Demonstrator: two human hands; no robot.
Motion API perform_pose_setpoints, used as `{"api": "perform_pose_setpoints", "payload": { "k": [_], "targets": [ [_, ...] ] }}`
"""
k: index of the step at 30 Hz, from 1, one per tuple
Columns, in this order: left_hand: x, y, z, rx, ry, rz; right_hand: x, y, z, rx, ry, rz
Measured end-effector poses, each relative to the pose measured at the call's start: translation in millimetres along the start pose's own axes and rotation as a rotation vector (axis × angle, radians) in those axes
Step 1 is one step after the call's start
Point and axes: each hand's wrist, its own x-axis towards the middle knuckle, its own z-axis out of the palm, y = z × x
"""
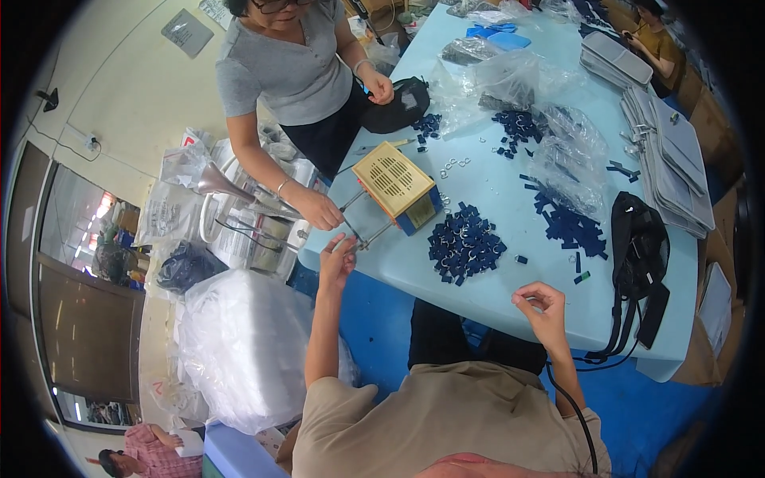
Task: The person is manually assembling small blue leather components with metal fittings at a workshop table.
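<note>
My left hand (pixel 337 261) is at the table's left edge, its fingers curled close to the end of a metal rod frame (pixel 368 240). That frame sticks out from a box (pixel 396 182) with a slotted yellow top and blue side. Whatever the left fingers pinch is hidden. My right hand (pixel 543 312) is raised over the front table edge, thumb and fingers drawn together; anything in them is too small to name. Between my hands lies a heap of dark blue fabric tabs with metal rings (pixel 466 245). A co-worker's hand (pixel 319 209) reaches toward the same rods.
More blue tabs (pixel 567 219) lie under a clear plastic bag (pixel 567 163) on the light blue table (pixel 510 275). A black pouch (pixel 640 243) with straps and grey folded fabric pieces (pixel 668 159) are at the right. A large white plastic-wrapped bundle (pixel 247 350) stands at my left.
</note>
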Motion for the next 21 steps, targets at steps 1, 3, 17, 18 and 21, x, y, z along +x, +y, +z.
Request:
{"api": "perform_pose_setpoints", "payload": {
  "k": [1, 3, 17, 18, 21],
  "targets": [
    [1.4, -0.4, 0.4, 0.006, -0.005, -0.001, -0.2, -1.0, 0.0, -0.011, 0.002, -0.004],
    [1.9, 0.3, 1.9, 0.012, -0.01, -0.004, 0.0, -0.9, -0.3, -0.022, 0.005, -0.006],
    [-17.4, 4.5, 5.4, 0.136, 0.055, 0.071, 0.9, 0.3, 0.5, -0.025, -0.019, 0.022],
    [-21.8, 3.7, 5.2, 0.135, 0.057, 0.07, 0.9, -0.6, 1.2, -0.025, -0.021, 0.023],
    [-40.9, 0.2, 5.9, 0.225, 0.115, 0.181, 1.5, -4.1, 4.5, -0.045, -0.038, 0.013]
  ]
}}
